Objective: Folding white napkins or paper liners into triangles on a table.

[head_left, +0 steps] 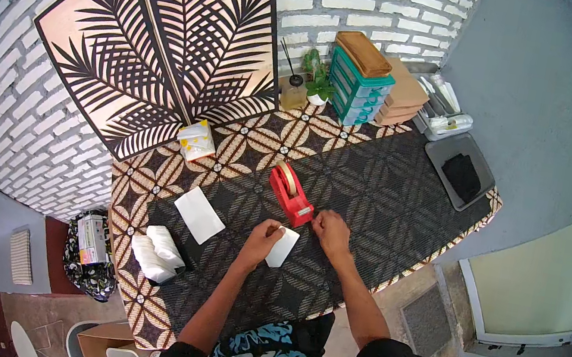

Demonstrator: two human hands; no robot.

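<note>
My left hand [261, 241] grips the upper edge of a small folded white paper [283, 248], which has a pointed lower end. A red tape dispenser [290, 195] with a roll of tape stands just beyond my hands. At its cutting end, my right hand [331, 234] has its fingers bent close together; whether it holds a bit of tape cannot be told. A flat white paper sheet [199, 215] lies to the left of my left hand. Farther left, white folded paper bundles [158, 252] rest near the table's left edge.
A dark mesh mat [374, 193] covers much of the patterned table. Along the back stand a tissue pack [197, 141], a reed diffuser [293, 93], a potted plant [319, 90], teal drawers [357, 91] and brown boxes [403, 93]. A grey tray [484, 165] holds black cloth at right.
</note>
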